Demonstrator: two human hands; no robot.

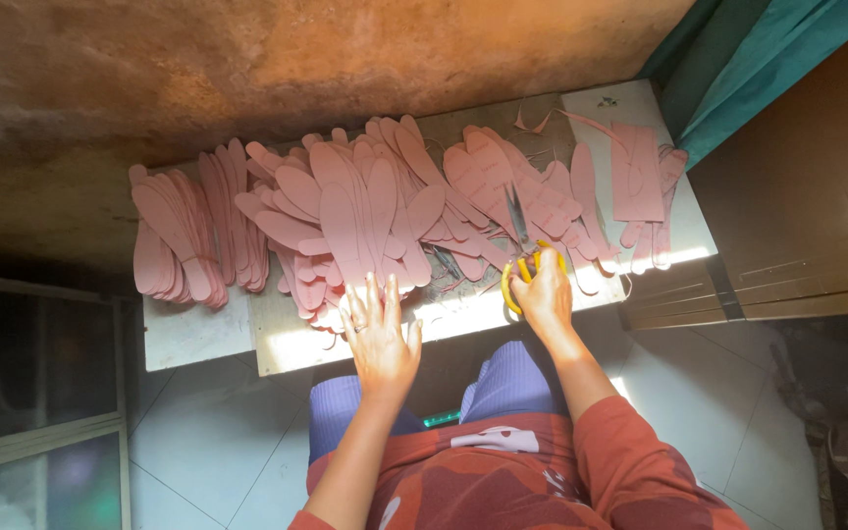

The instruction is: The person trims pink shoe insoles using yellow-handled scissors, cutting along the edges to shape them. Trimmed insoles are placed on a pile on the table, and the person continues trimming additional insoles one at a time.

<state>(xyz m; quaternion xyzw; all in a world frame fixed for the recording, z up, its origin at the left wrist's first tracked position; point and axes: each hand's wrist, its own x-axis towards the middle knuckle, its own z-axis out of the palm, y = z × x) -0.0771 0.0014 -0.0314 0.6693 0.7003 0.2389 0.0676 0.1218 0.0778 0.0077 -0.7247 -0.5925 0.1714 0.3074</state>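
Many pink shoe-sole cutouts (365, 211) lie in overlapping piles along a low work board (463, 314). My left hand (380, 339) rests flat with fingers spread at the board's near edge, its fingertips touching the pink soles in the middle pile. My right hand (545, 294) grips the yellow handles of a pair of scissors (520, 240), whose dark blades point away from me over the right pile of soles.
A rectangular pink sheet (637, 172) and thin pink offcut strips lie at the board's far right. A tight stack of soles (174, 240) sits at the left end. A brown wall runs behind, a wooden door stands right, and pale tiled floor lies below.
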